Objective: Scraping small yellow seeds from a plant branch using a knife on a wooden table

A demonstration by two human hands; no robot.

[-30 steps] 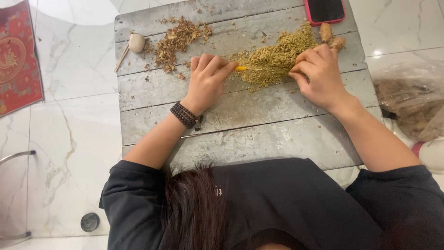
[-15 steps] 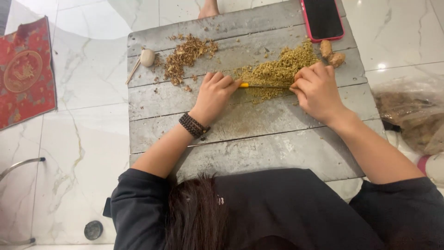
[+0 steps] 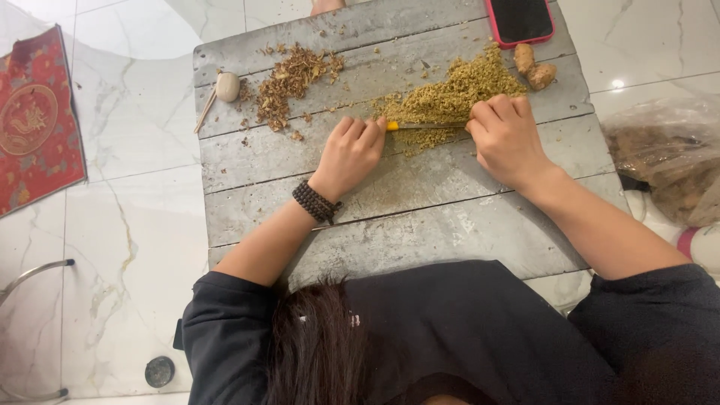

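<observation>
Home floor: white marble tiles (image 3: 135,225), red mat (image 3: 37,120) (patterned), phone (image 3: 520,19).

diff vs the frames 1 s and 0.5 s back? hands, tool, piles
Little changed. The left hand and right hand keep the same grip on the ends of the yellow-handled tool, laid across the near edge of the green-yellow pile. Nothing was picked up or let go. The brown pile, round pale lump, ginger pieces and phone stayed put; only the camera view shifted.
</observation>
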